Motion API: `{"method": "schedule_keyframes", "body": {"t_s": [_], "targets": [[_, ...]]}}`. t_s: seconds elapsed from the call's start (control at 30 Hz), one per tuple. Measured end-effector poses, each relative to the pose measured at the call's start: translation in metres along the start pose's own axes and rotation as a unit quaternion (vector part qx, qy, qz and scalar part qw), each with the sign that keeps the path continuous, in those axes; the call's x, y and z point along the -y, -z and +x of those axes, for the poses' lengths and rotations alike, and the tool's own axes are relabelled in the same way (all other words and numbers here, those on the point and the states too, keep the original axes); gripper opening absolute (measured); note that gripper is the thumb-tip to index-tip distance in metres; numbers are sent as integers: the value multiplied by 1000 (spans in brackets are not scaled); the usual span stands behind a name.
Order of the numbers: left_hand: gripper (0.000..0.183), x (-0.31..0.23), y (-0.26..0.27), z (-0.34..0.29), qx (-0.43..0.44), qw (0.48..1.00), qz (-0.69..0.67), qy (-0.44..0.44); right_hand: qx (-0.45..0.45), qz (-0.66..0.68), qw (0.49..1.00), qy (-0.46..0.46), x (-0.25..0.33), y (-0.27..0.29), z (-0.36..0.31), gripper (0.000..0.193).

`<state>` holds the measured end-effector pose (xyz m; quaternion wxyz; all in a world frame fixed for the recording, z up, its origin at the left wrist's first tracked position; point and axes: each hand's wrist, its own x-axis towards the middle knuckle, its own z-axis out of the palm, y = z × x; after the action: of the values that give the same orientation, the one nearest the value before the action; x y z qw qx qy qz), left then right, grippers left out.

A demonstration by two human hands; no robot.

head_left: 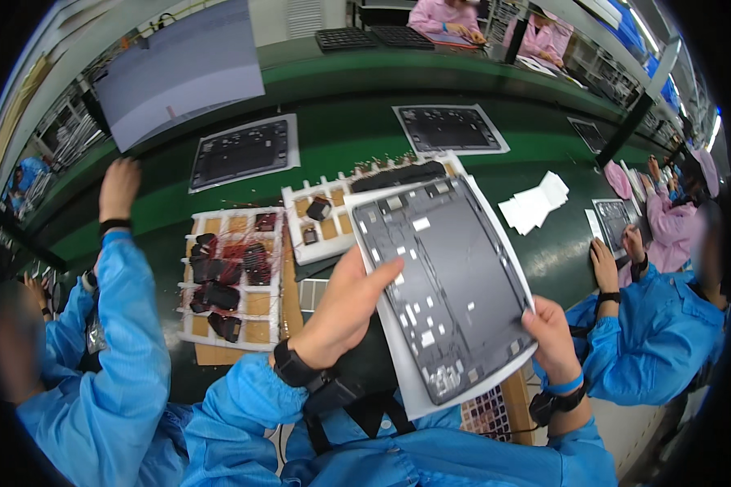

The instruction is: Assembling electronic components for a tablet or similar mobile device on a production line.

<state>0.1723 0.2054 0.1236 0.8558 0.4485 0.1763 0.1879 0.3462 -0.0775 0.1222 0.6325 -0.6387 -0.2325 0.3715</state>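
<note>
I hold a dark grey tablet housing [463, 268] tilted up in front of me, with a white sheet [400, 369] behind it. Small white pads and metal bits dot its inner face. My left hand [345, 304] grips the left edge, its thumb lying over the inner face. On the lower right edge, my right hand [554, 337] pinches the housing and sheet, thumb in front. The fingers behind the sheet are hidden. Left of my left hand is a white foam tray [280, 312] with black speaker-like parts and red wires; another foam tray [296, 203] is partly covered by the housing.
More tablet housings [244, 150] [448, 130] lie on white sheets across the green bench [341, 126]. White cards [536, 203] lie right of mine. A co-worker's raised arm [122, 300] is close on my left; another co-worker [650, 325] works at right. A grid tray [486, 414] sits below the housing.
</note>
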Motion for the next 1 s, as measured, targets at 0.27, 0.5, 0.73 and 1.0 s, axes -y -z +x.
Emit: {"method": "schedule_keyframes", "body": {"t_s": [0.27, 0.5, 0.73, 1.0], "targets": [[32, -61, 45, 87, -141, 975, -63, -159, 42, 165, 985, -1, 42, -78, 166, 47], [38, -100, 103, 164, -135, 989, 0, -67, 70, 85, 993, 41, 49, -101, 344, 25], [31, -177, 310, 188, -346, 622, 690, -136, 22, -56, 998, 18, 52, -98, 453, 26], [36, -240, 402, 197, -350, 504, 763, 204, 89, -107, 988, -61, 41, -125, 504, 26]]}}
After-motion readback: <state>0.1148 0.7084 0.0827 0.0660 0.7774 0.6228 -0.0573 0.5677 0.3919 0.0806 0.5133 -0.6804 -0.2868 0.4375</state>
